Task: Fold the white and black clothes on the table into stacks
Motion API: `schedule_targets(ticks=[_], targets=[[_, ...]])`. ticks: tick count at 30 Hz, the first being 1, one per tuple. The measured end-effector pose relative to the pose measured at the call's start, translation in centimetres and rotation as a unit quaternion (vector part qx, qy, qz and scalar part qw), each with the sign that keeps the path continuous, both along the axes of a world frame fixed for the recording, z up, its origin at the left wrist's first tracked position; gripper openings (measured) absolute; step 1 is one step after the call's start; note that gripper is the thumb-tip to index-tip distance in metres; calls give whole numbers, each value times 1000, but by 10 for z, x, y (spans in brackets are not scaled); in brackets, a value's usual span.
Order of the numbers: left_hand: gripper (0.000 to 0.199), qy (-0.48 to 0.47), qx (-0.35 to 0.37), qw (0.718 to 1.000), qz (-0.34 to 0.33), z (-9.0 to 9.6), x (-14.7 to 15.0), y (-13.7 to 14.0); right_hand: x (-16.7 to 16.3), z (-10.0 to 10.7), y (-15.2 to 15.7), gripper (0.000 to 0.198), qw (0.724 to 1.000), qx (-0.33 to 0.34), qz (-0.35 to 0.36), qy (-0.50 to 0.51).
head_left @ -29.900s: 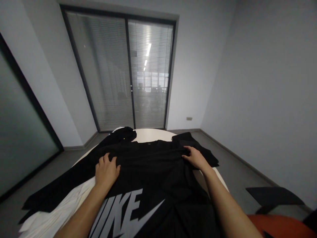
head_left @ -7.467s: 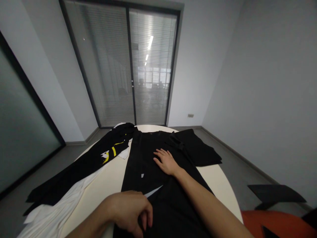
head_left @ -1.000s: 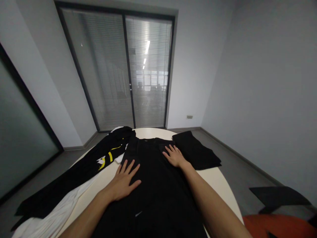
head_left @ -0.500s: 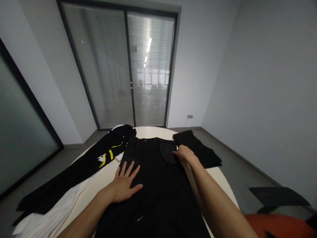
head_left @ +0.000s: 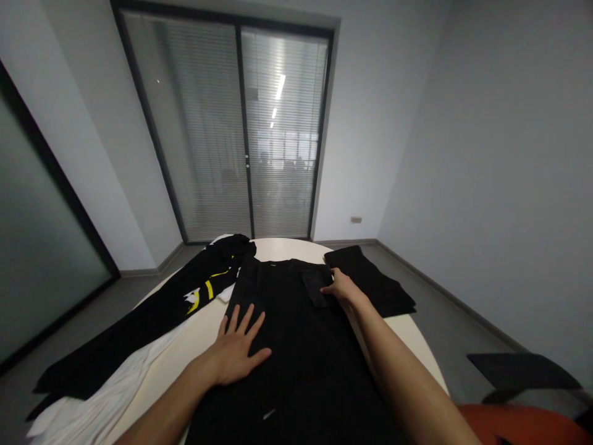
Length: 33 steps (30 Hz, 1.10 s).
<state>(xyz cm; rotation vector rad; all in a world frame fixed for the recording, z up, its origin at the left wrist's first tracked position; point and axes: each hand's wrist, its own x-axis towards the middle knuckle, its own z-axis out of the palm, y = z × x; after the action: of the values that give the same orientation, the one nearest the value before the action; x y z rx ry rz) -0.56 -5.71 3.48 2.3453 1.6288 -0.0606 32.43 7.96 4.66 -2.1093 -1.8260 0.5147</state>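
A black shirt (head_left: 296,346) lies spread on the table in front of me, with a small label at its far edge and a small pale mark near me. My left hand (head_left: 236,352) rests flat on its left part, fingers spread. At the far right edge, my right hand (head_left: 343,287) is closed on the shirt's fabric, beside a darker folded-in flap (head_left: 315,287) that looks like a sleeve. What lies under the right fingers is partly hidden.
The pale round-edged table (head_left: 273,248) carries a folded black garment (head_left: 370,281) at right. A black garment with yellow and white print (head_left: 152,318) and a white garment (head_left: 125,380) lie at left. An orange-seated chair (head_left: 514,423) stands lower right.
My right thumb and fingers have shifted slightly on the shirt's right edge, and the flap there lies a little differently. My left hand stays flat on the fabric.
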Motion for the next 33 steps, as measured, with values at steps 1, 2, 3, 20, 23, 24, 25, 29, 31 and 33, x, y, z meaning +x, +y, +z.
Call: schedule_targets(ticks=[1,2,3,20,23,24,25,29,31,33], targets=[[90,0,-3,1000,0,0,0,0,3,1,0,83,1000,-5,14,1],[90,0,-6,1000,0,0,-1,1,7,3,0,82,1000,-7,25,0],[90,-1,-10,1000,0,0,-1,1,10,6,1,81,999,-6,31,-3],[92,13,-43,999,11,8,2,-1,-32,-27,-14,79,983,1,150,-110],[91,24,-48,998,19,12,5,-4,-21,-26,-11,83,983,-4,156,-94],[89,31,-50,998,24,14,6,-6,-20,-26,-10,85,983,-3,161,-87],[88,38,-53,997,31,16,8,-8,-19,-25,-10,86,983,-2,166,-80],[89,54,-55,996,41,24,13,-16,-20,-21,-11,83,977,0,206,-63],[89,43,-24,998,36,24,13,-17,-20,-19,-13,81,971,7,229,-64],[86,23,34,999,29,20,13,-14,-19,-17,-15,81,969,21,238,-71]])
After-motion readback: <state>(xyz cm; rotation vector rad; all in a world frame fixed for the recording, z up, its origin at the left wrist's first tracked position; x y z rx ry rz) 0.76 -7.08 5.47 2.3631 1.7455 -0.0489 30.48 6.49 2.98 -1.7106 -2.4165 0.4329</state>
